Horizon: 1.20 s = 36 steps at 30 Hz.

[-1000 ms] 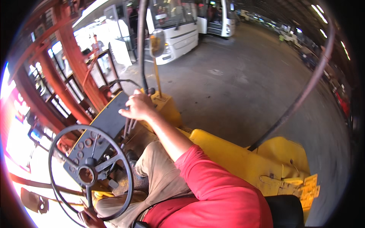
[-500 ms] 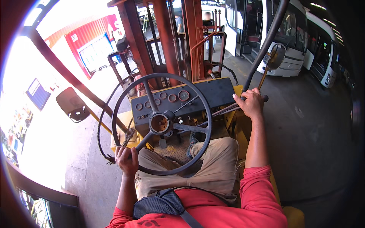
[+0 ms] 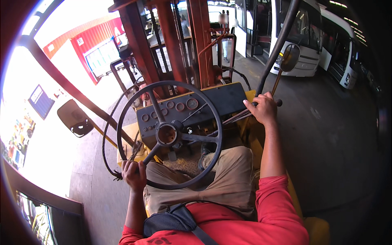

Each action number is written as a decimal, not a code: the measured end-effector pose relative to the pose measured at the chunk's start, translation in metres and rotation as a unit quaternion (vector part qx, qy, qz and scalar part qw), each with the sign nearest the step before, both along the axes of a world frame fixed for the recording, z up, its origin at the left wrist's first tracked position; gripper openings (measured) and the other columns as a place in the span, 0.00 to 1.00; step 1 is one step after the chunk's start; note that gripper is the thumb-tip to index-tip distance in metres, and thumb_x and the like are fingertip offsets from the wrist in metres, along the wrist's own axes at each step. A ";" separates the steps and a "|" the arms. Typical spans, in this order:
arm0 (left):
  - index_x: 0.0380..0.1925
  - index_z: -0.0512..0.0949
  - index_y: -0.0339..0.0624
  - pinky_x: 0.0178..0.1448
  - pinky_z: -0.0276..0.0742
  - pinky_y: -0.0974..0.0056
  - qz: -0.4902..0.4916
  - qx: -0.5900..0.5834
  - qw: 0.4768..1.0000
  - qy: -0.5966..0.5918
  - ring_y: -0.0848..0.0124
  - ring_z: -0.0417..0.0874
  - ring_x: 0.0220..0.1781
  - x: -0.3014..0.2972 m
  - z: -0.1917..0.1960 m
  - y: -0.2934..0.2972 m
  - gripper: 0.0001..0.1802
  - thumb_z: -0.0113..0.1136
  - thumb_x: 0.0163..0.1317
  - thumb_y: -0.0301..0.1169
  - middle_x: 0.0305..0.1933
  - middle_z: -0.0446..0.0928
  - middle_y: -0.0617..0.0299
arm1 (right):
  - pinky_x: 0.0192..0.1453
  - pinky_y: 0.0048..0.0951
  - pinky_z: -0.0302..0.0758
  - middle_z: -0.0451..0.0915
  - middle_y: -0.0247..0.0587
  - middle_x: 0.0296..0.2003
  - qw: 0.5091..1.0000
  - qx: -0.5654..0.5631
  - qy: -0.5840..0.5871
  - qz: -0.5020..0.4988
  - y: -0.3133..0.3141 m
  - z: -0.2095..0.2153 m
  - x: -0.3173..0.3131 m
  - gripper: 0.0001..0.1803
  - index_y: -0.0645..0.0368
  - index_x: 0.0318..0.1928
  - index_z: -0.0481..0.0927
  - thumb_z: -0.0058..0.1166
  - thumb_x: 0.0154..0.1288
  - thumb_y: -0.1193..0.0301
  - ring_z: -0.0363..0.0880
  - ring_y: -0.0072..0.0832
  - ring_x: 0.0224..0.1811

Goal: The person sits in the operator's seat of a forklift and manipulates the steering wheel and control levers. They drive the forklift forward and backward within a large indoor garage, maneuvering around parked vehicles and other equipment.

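Note:
My left hand is closed around the lower left rim of a large dark steering wheel, whose hub lies open and rusty. My right hand is closed over the ends of the thin control levers right of the dashboard; its thumb points left, and the palm hides part of the grip. One black knob shows just beyond the fingers. Behind the wheel, the dark dashboard carries several round gauges. Below it, my shoe rests by the pedals.
A rusty red forklift mast rises ahead, with people beyond it. White buses stand at the right, and a red container at the far left. Mirrors stick out on both sides. A frayed rope hangs left of the wheel.
The dashboard, mast and buses sit slightly farther left in view. Both hands keep their holds on the wheel and the levers. A person beyond the mast has shifted a little.

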<state>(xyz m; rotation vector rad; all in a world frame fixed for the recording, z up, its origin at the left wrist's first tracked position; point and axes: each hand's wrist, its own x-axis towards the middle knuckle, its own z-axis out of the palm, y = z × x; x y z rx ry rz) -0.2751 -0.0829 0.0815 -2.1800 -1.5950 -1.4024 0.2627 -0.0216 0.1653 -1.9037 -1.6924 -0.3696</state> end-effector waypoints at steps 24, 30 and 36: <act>0.19 0.79 0.43 0.41 0.73 0.51 0.012 0.002 1.000 -0.011 0.56 0.78 0.33 0.000 -0.005 -0.002 0.16 0.67 0.67 0.26 0.24 0.78 0.58 | 0.51 0.46 0.81 0.86 0.43 0.29 1.000 0.024 -0.007 0.011 0.009 -0.014 0.000 0.30 0.61 0.28 0.91 0.69 0.63 0.43 0.81 0.44 0.46; 0.18 0.77 0.42 0.40 0.73 0.51 0.014 0.008 1.000 -0.008 0.56 0.77 0.33 -0.001 -0.011 0.000 0.17 0.67 0.67 0.27 0.24 0.77 0.58 | 0.54 0.45 0.81 0.86 0.44 0.30 1.000 0.014 -0.008 0.013 0.008 -0.014 -0.002 0.30 0.61 0.30 0.91 0.68 0.63 0.42 0.81 0.44 0.47; 0.21 0.75 0.40 0.39 0.72 0.50 0.004 0.006 1.000 -0.007 0.53 0.76 0.33 -0.007 -0.017 0.000 0.14 0.70 0.63 0.25 0.26 0.76 0.55 | 0.56 0.44 0.81 0.87 0.45 0.32 1.000 0.023 0.004 0.015 0.009 -0.021 -0.003 0.30 0.61 0.32 0.92 0.68 0.63 0.41 0.81 0.43 0.48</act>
